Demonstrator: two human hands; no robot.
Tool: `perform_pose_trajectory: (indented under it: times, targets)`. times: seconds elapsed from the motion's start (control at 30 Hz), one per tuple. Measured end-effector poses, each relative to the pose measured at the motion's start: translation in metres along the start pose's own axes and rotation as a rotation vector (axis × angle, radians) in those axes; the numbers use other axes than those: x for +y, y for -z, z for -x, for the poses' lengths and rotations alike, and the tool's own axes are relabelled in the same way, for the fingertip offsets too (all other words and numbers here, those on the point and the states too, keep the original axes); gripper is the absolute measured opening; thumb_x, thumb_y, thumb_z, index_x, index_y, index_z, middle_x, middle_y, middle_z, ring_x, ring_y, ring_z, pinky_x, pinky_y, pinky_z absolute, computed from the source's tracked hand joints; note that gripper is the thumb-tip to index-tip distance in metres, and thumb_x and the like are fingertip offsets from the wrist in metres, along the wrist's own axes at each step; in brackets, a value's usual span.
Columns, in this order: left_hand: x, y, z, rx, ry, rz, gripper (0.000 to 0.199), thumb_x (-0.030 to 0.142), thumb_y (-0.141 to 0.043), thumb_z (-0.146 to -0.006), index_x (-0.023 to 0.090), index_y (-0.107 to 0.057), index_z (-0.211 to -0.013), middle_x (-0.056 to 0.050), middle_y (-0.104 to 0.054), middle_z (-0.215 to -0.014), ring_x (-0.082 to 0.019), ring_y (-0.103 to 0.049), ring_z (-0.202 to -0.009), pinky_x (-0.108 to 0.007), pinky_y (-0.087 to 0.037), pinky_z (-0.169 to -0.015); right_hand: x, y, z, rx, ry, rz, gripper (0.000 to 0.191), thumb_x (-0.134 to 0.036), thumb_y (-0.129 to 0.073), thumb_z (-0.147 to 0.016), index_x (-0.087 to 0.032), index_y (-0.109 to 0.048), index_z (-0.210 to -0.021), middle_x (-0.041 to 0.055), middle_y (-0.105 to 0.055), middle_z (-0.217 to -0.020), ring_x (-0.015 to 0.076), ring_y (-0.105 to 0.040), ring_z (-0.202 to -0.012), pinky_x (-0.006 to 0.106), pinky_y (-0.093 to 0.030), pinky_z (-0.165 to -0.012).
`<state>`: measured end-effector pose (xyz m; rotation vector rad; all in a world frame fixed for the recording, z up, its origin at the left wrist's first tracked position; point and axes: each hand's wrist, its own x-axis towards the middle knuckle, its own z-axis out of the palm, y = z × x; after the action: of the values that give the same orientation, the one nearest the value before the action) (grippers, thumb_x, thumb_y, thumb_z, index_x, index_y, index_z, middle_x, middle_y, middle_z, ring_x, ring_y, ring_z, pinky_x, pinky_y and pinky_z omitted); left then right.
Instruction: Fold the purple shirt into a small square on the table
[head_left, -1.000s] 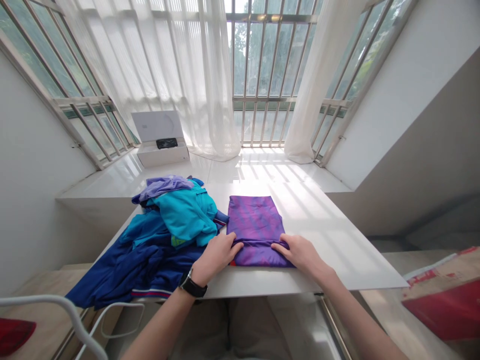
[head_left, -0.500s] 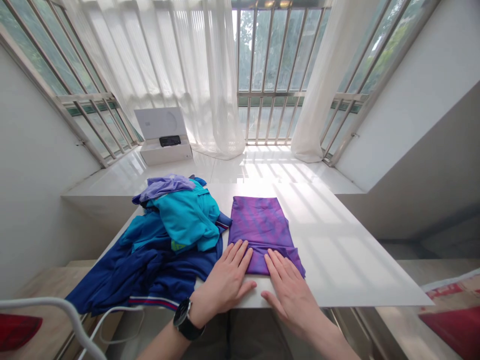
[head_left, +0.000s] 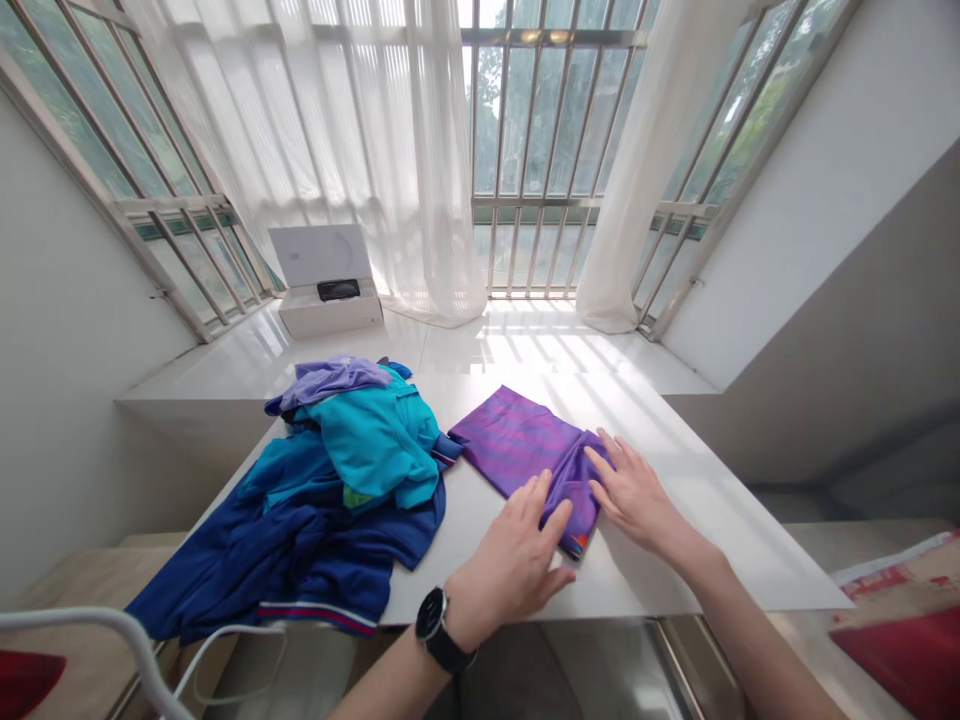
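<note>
A folded purple garment lies turned at an angle on the white table, its right end bunched, with a small orange patch at the near corner. My left hand, with a black watch at the wrist, rests its spread fingers on the garment's near edge. On the right end of the cloth lie the fingertips of my right hand, fingers apart. Left of the garment, a pile of loose clothes holds a turquoise piece, a lilac piece and a dark blue piece.
An open white box with a black object in it stands on the window ledge. White curtains hang before the barred windows. A white cable or tube curves at the lower left. A red item is at the lower right.
The purple garment has turned, its near end swinging to the right. Both my hands have moved right with it, the right one also farther up. The clothes pile looks the same.
</note>
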<state>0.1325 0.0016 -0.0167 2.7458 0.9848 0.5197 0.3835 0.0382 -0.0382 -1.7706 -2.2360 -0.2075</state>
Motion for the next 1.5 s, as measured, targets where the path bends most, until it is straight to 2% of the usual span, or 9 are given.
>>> perform_pose_trajectory:
  times: [0.1,0.27,0.5,0.6,0.77,0.9,1.07,1.27,1.5]
  targets:
    - [-0.031,0.0,0.001,0.008,0.197,-0.13,0.068,0.043,-0.063,-0.092,0.013,-0.04,-0.149,-0.023,-0.028,-0.16,-0.041,-0.024,-0.149,-0.056,-0.031,-0.117,-0.038,-0.005,0.03,0.097,-0.08,-0.101,0.053,-0.047,-0.039,-0.1,-0.018,-0.053,-0.142,0.0162,-0.048,-0.15,0.0323,-0.045,-0.138,0.05,-0.044,-0.11]
    - [-0.058,-0.005,0.006,-0.047,0.366,-0.24,0.058,0.044,-0.05,-0.099,0.011,-0.046,-0.146,-0.023,-0.044,-0.152,-0.039,-0.04,-0.141,-0.054,-0.035,-0.112,-0.093,-0.028,0.072,0.039,0.068,-0.063,0.062,-0.055,-0.046,-0.097,-0.025,-0.043,-0.151,0.0121,-0.046,-0.154,0.0351,-0.043,-0.139,0.054,-0.042,-0.109]
    - [-0.007,-0.007,0.012,-0.094,0.268,-0.205,0.06,0.049,-0.053,-0.097,0.015,-0.047,-0.145,-0.022,-0.05,-0.144,-0.038,-0.049,-0.128,-0.053,-0.041,-0.103,0.001,0.001,0.043,-0.19,0.015,-0.182,0.04,-0.046,-0.039,-0.1,-0.035,-0.065,-0.128,0.0025,-0.058,-0.145,0.034,-0.045,-0.139,0.063,-0.035,-0.112]
    - [0.026,-0.007,0.013,-0.103,0.135,-0.101,0.059,0.054,-0.051,-0.097,0.017,-0.047,-0.143,-0.018,-0.057,-0.133,-0.034,-0.055,-0.115,-0.051,-0.045,-0.098,0.035,0.01,0.027,-0.2,-0.045,-0.353,0.043,-0.048,-0.035,-0.101,-0.028,-0.072,-0.111,0.006,-0.064,-0.137,0.0299,-0.051,-0.135,0.052,-0.041,-0.112]
    - [0.034,0.002,0.013,-0.072,-0.003,0.031,0.055,0.054,-0.047,-0.099,0.027,-0.042,-0.146,-0.011,-0.039,-0.156,-0.031,-0.046,-0.13,-0.049,-0.039,-0.107,0.039,-0.013,0.028,0.085,-0.247,-0.259,0.056,-0.055,-0.034,-0.099,-0.017,-0.06,-0.132,0.0169,-0.056,-0.143,0.0307,-0.049,-0.135,0.05,-0.039,-0.115]
    - [0.003,0.001,0.022,-0.109,0.075,0.003,0.066,0.063,-0.045,-0.097,0.024,-0.039,-0.149,-0.014,-0.035,-0.159,-0.034,-0.03,-0.146,-0.053,-0.026,-0.117,0.022,-0.046,0.035,0.035,-0.267,-0.03,0.06,-0.052,-0.032,-0.1,-0.017,-0.05,-0.145,0.0182,-0.046,-0.152,0.0363,-0.042,-0.14,0.056,-0.038,-0.114]
    - [-0.009,-0.001,0.032,-0.164,0.131,-0.067,0.078,0.071,-0.044,-0.092,0.023,-0.033,-0.153,-0.019,-0.033,-0.159,-0.038,-0.029,-0.146,-0.056,-0.029,-0.114,0.028,-0.066,-0.017,-0.06,-0.006,-0.009,0.055,-0.045,-0.03,-0.102,-0.021,-0.044,-0.15,0.0158,-0.039,-0.158,0.0344,-0.036,-0.145,0.054,-0.036,-0.115]
    - [-0.03,0.009,-0.017,-0.247,0.018,-0.207,0.073,0.063,-0.057,-0.09,0.016,-0.044,-0.144,-0.024,-0.043,-0.149,-0.04,-0.044,-0.134,-0.047,-0.044,-0.1,0.042,-0.073,-0.116,0.085,0.184,-0.092,0.049,-0.042,-0.048,-0.096,-0.017,-0.059,-0.137,0.0167,-0.042,-0.155,0.035,-0.034,-0.145,0.053,-0.037,-0.115]
    - [-0.076,0.02,-0.048,-0.193,-0.157,-0.247,0.044,0.048,-0.053,-0.096,0.028,-0.054,-0.135,-0.013,-0.06,-0.125,-0.03,-0.058,-0.105,-0.041,-0.049,-0.086,0.041,-0.077,-0.13,0.157,0.116,-0.241,0.029,-0.034,-0.046,-0.098,-0.023,-0.073,-0.105,0.0094,-0.071,-0.112,0.0253,-0.06,-0.109,0.042,-0.051,-0.099]
